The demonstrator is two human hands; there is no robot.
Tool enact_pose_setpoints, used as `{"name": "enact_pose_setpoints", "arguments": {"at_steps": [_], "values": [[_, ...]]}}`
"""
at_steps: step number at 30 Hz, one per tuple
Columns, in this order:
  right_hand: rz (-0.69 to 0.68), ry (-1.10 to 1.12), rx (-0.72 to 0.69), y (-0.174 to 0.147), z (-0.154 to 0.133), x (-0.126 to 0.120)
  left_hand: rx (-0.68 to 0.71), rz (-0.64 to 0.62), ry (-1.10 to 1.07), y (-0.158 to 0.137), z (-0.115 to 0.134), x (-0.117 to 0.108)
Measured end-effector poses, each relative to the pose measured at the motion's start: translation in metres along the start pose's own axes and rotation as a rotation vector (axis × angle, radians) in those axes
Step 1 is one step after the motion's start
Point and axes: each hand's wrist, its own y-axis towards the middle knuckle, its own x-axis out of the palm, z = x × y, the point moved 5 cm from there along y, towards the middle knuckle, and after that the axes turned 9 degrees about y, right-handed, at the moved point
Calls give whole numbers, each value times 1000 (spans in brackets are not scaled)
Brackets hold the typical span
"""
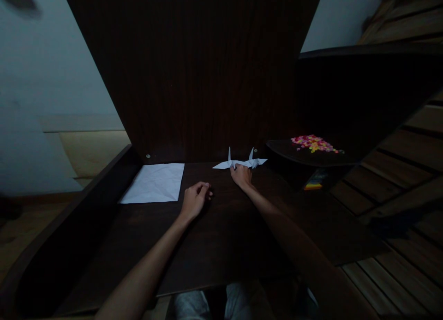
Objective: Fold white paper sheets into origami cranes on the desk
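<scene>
Two white, crane-like folded paper figures [259, 162] stood in a row at the back of the desk [221, 237], partly hidden. Each raised one slim point upward; sharp tips stretched out left and right.

place: likely a dim room in a home | centre: dark wooden desk [226, 241] with tall back panel [207, 80] | left: pale wall [51, 70] | lower left: wooden floor [36, 220] | right: slatted woodwork [398, 144]
</scene>
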Motion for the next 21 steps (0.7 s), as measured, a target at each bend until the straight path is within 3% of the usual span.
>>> {"name": "enact_pose_setpoints", "arguments": {"at_steps": [4,13,21], "values": [[-21,29,-16,0,-1,0,69,56,300,5,2,-13],[-62,46,27,-26,6,-5,84,235,1175,10,0,-48],[-148,-56,-116,-48,13,-9,-88,149,1311,17,-21,-64]]}}
